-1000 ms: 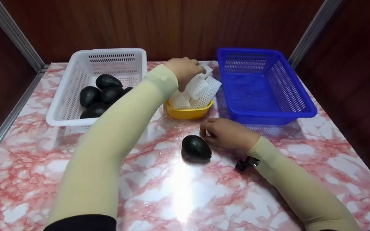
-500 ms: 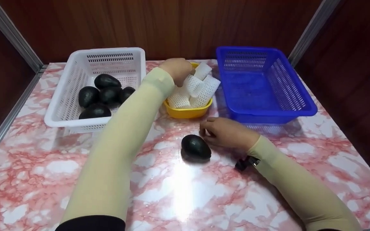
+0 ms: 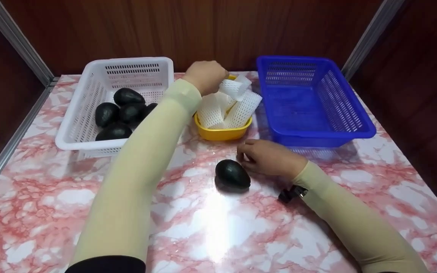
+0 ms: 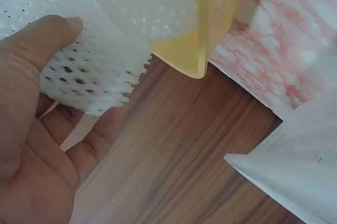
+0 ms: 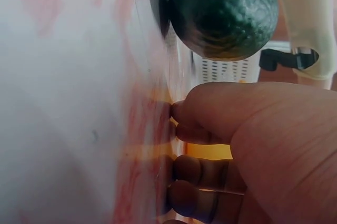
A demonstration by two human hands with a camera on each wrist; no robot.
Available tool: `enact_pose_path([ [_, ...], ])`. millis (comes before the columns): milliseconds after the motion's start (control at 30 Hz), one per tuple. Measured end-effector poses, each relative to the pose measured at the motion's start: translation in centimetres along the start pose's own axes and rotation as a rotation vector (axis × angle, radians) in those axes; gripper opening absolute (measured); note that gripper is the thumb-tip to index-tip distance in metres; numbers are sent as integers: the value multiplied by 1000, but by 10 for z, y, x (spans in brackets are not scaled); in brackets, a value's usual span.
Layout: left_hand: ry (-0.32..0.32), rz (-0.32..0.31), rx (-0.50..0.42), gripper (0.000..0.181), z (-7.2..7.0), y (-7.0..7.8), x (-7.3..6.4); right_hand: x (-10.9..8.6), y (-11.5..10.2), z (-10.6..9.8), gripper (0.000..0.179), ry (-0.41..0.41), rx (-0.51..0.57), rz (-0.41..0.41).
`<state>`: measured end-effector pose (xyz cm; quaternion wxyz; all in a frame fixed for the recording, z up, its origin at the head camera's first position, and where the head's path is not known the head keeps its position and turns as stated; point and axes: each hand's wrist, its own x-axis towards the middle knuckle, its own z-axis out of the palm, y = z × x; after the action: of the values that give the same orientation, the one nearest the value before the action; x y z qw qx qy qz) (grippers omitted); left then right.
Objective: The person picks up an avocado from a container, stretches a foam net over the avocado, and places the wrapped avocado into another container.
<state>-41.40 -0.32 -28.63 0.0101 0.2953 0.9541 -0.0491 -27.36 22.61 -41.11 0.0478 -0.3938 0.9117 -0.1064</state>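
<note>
In the head view my left hand (image 3: 206,77) is over the back of a small yellow basket (image 3: 223,134). It pinches a white foam net sleeve (image 4: 87,71) between thumb and fingers, seen close in the left wrist view. More foam net sleeves (image 3: 244,110) lie in the basket below. My right hand (image 3: 272,157) rests on the table with loosely curled fingers, holding nothing; its fingertips touch the tabletop in the right wrist view. Just beside it, apart from the fingers, a dark green avocado (image 3: 232,174) lies on the table.
A white slotted basket (image 3: 70,110) with several avocados (image 3: 129,96) stands at the left, partly behind my left arm. On the right is a blue basket (image 3: 298,110) with nothing seen inside. A wooden wall (image 3: 218,30) closes the back of the marbled table (image 3: 188,220).
My left hand shifted left over the yellow basket, then rose slightly; a foam net sleeve now lifts with it from the pile. The right hand and the loose avocado stayed put.
</note>
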Motion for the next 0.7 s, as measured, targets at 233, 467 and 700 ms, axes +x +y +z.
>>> enact_pose_path([
  [233,46,-9,-71,42,-10,0,-15,1,-1,1,10,-9,-4,19],
  [467,119,19,-105,39,-23,10,-37,1,-2,-1,11,0,1,21],
  [700,157,31,-113,35,-28,19,-67,1,-2,-1,11,1,-12,9],
])
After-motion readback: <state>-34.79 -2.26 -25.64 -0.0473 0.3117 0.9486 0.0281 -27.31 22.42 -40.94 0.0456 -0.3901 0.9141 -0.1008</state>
